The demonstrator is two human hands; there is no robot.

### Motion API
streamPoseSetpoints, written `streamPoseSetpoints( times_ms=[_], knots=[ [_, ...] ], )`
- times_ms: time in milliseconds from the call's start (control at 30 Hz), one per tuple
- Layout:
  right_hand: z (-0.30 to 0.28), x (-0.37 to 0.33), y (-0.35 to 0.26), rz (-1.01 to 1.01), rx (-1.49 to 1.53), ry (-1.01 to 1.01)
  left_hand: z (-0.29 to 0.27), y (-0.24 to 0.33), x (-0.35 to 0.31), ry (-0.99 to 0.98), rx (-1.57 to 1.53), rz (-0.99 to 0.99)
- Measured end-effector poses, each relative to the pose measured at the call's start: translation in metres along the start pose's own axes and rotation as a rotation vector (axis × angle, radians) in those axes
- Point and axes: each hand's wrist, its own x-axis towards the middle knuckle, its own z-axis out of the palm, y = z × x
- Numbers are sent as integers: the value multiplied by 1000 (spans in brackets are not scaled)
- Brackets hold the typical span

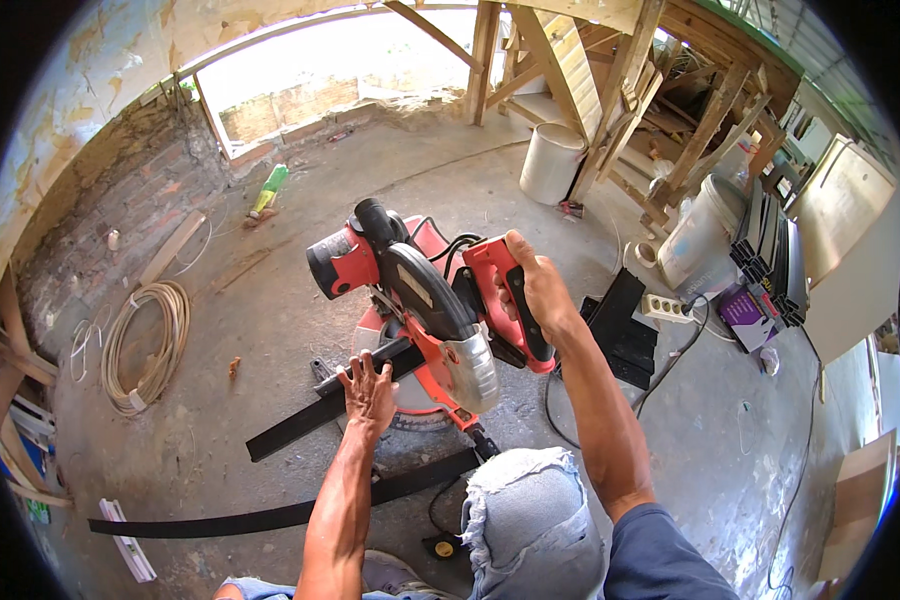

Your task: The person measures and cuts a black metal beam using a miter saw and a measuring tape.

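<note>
A red-and-black miter saw (425,310) stands on the floor in front of me, its round base partly hidden under the head. My right hand (535,295) is wrapped round the saw's red-and-black handle (490,285). Across the saw base lies a black metal bar (310,420), slanting out to the lower left. My left hand (368,395) holds this bar down beside the blade guard, fingers spread over it. Where the bar passes under the guard is hidden. A longer black strip (290,515) lies on the floor nearer to me, under my left forearm.
Left of the saw are a coiled hose (145,345) and a green bottle (268,190). To the right lie black pieces (620,330), a power strip (667,308) with cables, a bucket (705,230) and stacked black profiles (770,250). A tape measure (443,548) is near my knee.
</note>
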Motion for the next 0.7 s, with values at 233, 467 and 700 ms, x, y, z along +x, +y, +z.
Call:
streamPoseSetpoints(
  times_ms=[233, 467, 700],
  knots=[
    [-2, -1, 5, 5, -45, 15, -5, 4, 1, -35, -24, -38],
    [-6, -6, 17, -35, -43, 18, -2, 4, 1, -17, -39, -40],
    [-7, -14, 23, -37, -35, -1, 0, 3, 2, -28, -45, -49]
  ],
)
